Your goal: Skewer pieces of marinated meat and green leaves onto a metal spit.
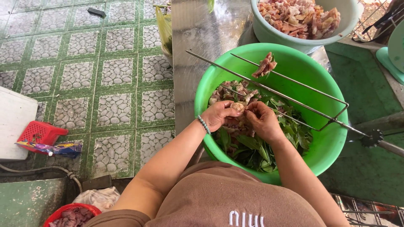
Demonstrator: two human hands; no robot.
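Both forearms are reached forward over a green basin (324, 143).
Left hand (219, 115) and right hand (263, 120) are met fingertip to fingertip, pinched shut around a meat piece (238, 106) above leaves (261, 147), under a metal skewer (290, 94).

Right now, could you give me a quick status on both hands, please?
Left hand and right hand together pinching a meat piece. Over green basin of meat and leaves. Metal skewer spans the basin.

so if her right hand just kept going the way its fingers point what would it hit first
Most likely the small piece of meat pinched at its fingertips, then the left hand right behind it. The right hand points left across the green basin.
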